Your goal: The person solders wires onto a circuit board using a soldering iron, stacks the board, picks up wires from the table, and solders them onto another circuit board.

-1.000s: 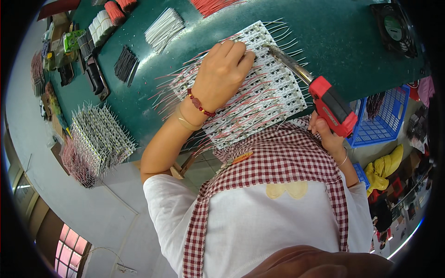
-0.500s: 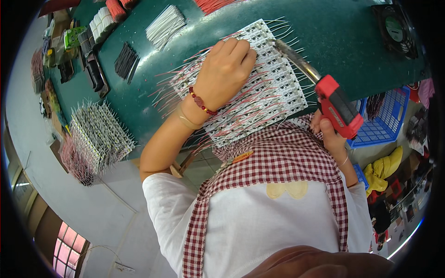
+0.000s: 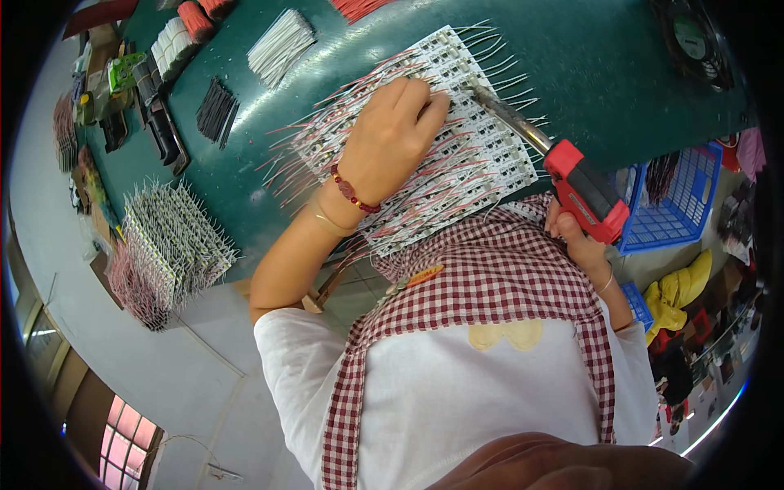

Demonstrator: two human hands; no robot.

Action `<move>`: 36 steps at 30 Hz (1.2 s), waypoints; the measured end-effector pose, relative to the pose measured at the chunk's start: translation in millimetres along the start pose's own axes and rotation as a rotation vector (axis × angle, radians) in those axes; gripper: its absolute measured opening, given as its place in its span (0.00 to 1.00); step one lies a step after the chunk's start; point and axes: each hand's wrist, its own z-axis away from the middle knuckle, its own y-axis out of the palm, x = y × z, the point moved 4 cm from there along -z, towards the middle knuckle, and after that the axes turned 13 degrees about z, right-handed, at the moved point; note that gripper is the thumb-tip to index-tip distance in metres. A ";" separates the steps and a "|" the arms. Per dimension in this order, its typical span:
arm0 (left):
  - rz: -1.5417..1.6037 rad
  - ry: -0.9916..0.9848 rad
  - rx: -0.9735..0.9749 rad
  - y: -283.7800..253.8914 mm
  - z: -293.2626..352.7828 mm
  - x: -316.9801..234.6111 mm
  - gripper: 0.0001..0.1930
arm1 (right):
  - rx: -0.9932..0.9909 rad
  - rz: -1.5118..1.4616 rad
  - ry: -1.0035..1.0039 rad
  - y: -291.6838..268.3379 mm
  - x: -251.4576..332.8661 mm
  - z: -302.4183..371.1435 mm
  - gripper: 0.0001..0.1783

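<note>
A white panel of small circuit boards point(image 3: 498, 155) lies on the table in front of me, with thin red and white wires sticking out along its rows. My left hand point(image 3: 394, 135) rests over the middle of it, fingers curled and pinched together; whatever they hold is hidden beneath the hand. In my right hand point(image 3: 580, 241), at the panel's near right side, is a red and black soldering gun point(image 3: 584, 192). Its metal barrel points up and left, and the tip is over the panel's upper right part, close to my left fingers. Contact with a board cannot be made out.
Bundles of white wires point(image 3: 280, 47) and black wires point(image 3: 218, 112) lie on the green table point(image 3: 588, 57). A stack of wired panels point(image 3: 180, 241) sits at the left edge. A black fan point(image 3: 694, 45) stands far right; a blue basket point(image 3: 674, 200) is beyond the table's right edge.
My left hand has shifted slightly toward me across the panel. The soldering gun's tip has moved with it, a little nearer to me. Both grips look the same.
</note>
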 end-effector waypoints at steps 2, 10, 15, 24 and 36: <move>-0.015 -0.018 0.017 2.1 1.9 0.4 0.15 | -0.014 0.058 -0.010 0.2 -7.5 0.7 0.14; -0.020 -0.023 0.022 4.2 0.8 0.1 0.14 | -0.099 0.257 -0.120 0.3 -7.7 -4.0 0.12; -0.002 -0.008 0.020 2.7 -2.5 0.8 0.14 | -0.109 0.311 -0.111 1.4 -7.1 -5.4 0.12; -0.049 -0.010 0.043 2.7 -3.3 0.1 0.14 | -0.149 0.281 -0.168 -4.5 -12.4 2.7 0.13; 0.048 -0.047 -0.049 9.5 8.6 -10.6 0.17 | -0.120 0.287 -0.131 -4.1 -11.7 8.6 0.13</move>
